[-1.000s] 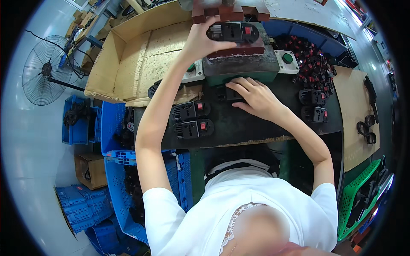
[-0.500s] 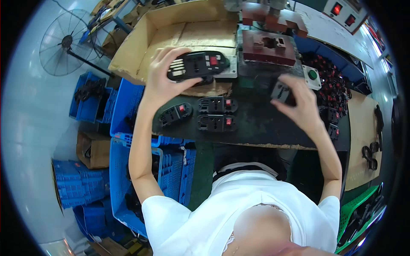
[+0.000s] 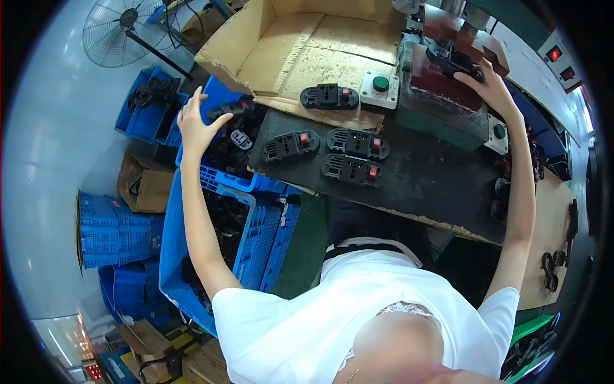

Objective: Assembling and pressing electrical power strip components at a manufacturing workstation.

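My right hand (image 3: 491, 86), the nearer, gripped the right end of the part (image 3: 448, 57) at the red block (image 3: 441, 84); its long axis ran leftward and away. My left hand (image 3: 199, 128) gaped over the bin (image 3: 233, 181), a blurred unit (image 3: 229, 109) alongside, contact undetermined.

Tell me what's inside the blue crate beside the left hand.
Inside the blue crate: dark parts and one pale oval piece. The left hand hides some; anything under the top layer is covered.
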`<act>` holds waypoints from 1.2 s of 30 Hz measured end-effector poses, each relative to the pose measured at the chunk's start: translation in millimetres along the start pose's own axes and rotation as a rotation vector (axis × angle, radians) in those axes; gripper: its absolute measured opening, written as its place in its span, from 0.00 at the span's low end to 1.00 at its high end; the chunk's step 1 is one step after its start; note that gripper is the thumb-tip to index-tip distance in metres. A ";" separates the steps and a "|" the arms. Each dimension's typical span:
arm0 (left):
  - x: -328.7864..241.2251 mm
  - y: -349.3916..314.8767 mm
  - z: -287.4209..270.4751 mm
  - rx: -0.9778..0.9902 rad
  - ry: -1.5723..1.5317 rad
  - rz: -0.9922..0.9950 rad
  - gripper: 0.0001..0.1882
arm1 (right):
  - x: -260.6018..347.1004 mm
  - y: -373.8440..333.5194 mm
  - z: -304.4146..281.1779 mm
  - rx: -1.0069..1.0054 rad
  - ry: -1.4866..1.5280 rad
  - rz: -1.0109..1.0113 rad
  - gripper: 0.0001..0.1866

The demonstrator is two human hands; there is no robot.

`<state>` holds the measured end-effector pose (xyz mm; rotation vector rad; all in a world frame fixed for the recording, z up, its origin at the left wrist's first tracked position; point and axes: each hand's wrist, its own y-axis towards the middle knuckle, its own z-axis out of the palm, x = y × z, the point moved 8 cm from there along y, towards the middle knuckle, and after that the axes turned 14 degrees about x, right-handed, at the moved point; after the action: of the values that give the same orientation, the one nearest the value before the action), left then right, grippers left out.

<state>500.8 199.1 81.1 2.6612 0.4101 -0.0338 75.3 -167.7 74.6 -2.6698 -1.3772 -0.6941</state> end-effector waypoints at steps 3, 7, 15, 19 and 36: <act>0.7 1.5 2.5 -0.068 -0.051 -0.057 0.28 | 10.1 -2.6 -5.9 -0.017 -0.047 0.040 0.47; -64.9 35.3 -1.5 -0.082 -0.152 0.139 0.15 | 7.1 -7.3 -4.9 0.004 -0.041 -0.034 0.46; -218.9 105.2 46.5 0.153 -0.489 0.585 0.13 | 9.6 -0.9 -7.4 0.141 0.066 0.007 0.44; -267.1 114.2 73.3 0.290 -0.522 0.644 0.16 | 14.5 -1.6 -3.4 0.162 0.133 0.010 0.47; -276.8 120.0 103.7 0.337 -0.519 0.642 0.07 | 16.1 -13.7 -15.7 -0.024 0.028 -0.330 0.35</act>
<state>275.6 -26.2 63.5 2.8293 -0.6646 -0.6210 66.9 -151.2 93.2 -2.4622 -1.8343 -0.7719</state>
